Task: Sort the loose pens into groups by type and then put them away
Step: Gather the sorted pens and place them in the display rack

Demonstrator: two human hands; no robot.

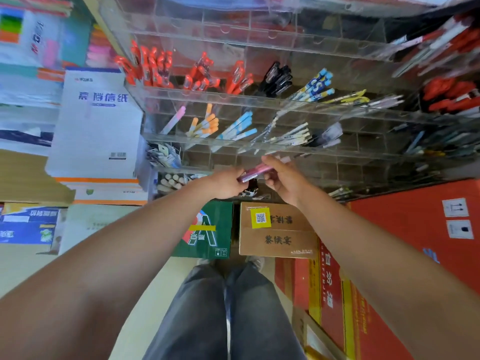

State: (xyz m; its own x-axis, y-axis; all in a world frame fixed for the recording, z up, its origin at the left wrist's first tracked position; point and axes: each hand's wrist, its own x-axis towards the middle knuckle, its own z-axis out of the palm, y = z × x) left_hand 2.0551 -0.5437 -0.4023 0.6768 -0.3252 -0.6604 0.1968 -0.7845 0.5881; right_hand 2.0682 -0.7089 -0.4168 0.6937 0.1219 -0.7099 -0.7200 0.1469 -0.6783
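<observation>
**Pink pens held at the display rack**

A person stands before a clear acrylic rack [259,98] of stationery, holding a small bunch of pink pens [255,170] in both hands, just in front of the rack's lower tiers. The left hand [225,183] has its fingers curled round the near end of the bunch; the right hand [284,179] grips the far end, thumb on top and fingers curled beneath. In the compartments above stand red pens [145,64], black pens [278,79], orange-capped pens [205,123] and blue pens [239,127], each kind in its own section. A pad of writing paper [98,120] lies left of the rack. On the floor below the hands sit a green carton [207,229], a brown carton [278,237] and red cartons [415,229].
</observation>
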